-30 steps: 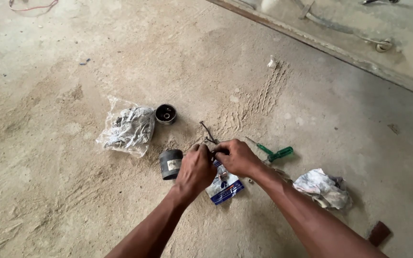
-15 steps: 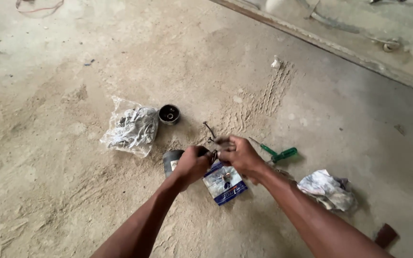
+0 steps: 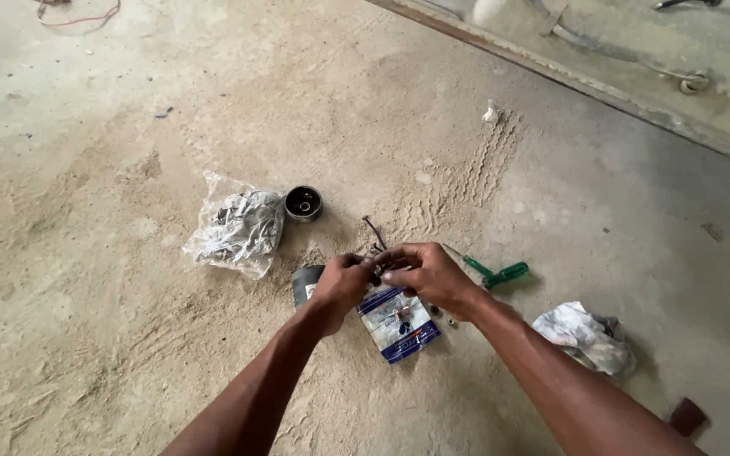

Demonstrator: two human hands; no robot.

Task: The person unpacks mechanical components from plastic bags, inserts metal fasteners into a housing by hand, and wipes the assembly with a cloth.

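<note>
Both the left hand (image 3: 341, 285) and right hand (image 3: 424, 274) pinch a small dark wire part (image 3: 375, 253) above the blue-white packet (image 3: 399, 321) on the sandy floor (image 3: 128, 127); fitting it seems underway, calling for steady fingertip alignment.

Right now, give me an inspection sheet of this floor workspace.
Surface: sandy concrete floor, tread marks.
Job's things: small dark wired part pinched between both hands; packet under them; dark cylinder by left hand.
Clutter: plastic bag, round cap, green screwdriver, rag.
Grips: left hand and right hand both closed on the part.
Cables: red wire far left.
Surroundings: raised ledge at top right.
</note>
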